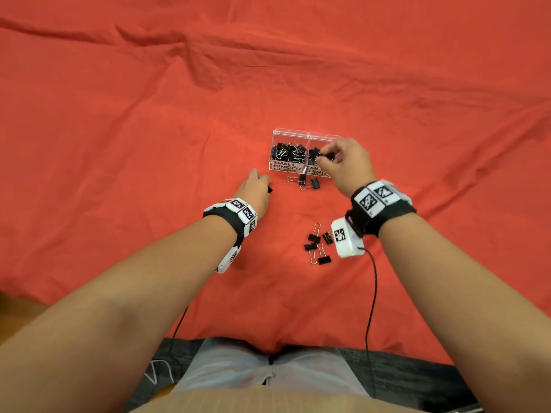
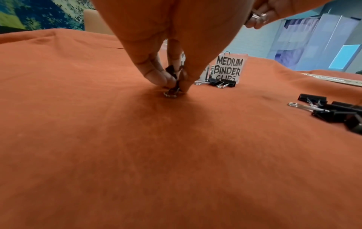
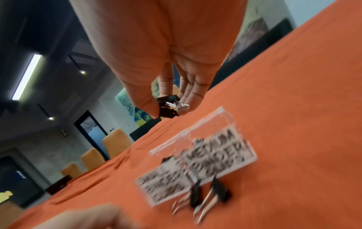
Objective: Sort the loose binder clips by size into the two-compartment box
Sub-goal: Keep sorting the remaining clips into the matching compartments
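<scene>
A clear two-compartment box [image 1: 290, 133] stands on the orange cloth, labelled "small binder clips" on the left and "medium binder clips" [image 2: 228, 68] on the right; both halves hold black clips. My right hand [image 1: 326, 158] hovers over the medium side and pinches a black binder clip [image 3: 168, 106]. My left hand [image 1: 265, 189] is down on the cloth left of the box, its fingertips pinching a small black clip [image 2: 173, 90]. Two loose clips [image 1: 307, 181] lie just in front of the box. Several more clips [image 1: 319, 244] lie nearer to me.
The orange cloth [image 1: 149, 114] covers the whole table with wrinkles at the back. Cables run from both wrist cameras toward my lap. Orange chairs [image 3: 115, 144] stand beyond the far table edge.
</scene>
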`<state>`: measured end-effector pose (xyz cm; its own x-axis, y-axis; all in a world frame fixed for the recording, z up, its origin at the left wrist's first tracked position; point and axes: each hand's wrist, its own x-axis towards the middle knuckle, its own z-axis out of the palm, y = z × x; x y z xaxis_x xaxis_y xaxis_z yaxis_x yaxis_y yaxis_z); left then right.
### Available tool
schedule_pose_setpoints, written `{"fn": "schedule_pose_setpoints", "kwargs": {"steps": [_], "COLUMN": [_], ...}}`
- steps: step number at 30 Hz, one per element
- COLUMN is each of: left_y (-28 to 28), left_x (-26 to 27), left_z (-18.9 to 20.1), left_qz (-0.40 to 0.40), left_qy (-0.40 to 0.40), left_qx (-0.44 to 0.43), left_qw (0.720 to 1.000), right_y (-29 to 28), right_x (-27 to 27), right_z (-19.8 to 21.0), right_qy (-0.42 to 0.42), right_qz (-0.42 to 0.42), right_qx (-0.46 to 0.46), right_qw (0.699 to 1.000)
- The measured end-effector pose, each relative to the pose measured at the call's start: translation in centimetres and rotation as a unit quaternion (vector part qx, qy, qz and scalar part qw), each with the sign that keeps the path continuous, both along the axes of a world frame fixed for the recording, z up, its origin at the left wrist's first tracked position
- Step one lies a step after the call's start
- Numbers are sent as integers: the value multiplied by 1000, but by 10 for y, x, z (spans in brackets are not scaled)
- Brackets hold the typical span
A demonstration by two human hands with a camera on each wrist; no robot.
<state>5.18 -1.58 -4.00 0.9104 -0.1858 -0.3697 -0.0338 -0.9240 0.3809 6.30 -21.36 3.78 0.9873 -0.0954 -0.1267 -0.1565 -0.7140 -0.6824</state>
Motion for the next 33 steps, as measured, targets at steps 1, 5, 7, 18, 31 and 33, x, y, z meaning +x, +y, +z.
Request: {"fn": "schedule_pose_setpoints", "kwargs": {"steps": [1, 5, 7, 18, 31, 33], "left_y": [0, -1, 0, -23, -110, -110], "left_x": [0, 1, 2, 5, 81, 81], "left_z": [0, 2, 3, 34, 59, 54], "left_qz": [2, 0, -10, -92, -10, -9], "left_qy": [-2, -5, -7, 7, -62, -51], "left_qx": [0, -8, -15, -97, -159, -159], "left_qw": [1000, 1000, 1000, 991, 985, 986], "right_y": [-4, -12, -10, 6, -18, -23], "right_x": [8, 29, 27, -30, -51, -51], "right_z": [1, -6, -10, -64, -72, -66], "right_qy": [-5, 17, 21, 92, 108, 91], "right_qz": [-7, 7, 21, 162, 28, 16], "right_qx": [-17, -67, -77, -194, -145, -104], "right_qw": [1000, 998, 997, 963, 983, 990]}}
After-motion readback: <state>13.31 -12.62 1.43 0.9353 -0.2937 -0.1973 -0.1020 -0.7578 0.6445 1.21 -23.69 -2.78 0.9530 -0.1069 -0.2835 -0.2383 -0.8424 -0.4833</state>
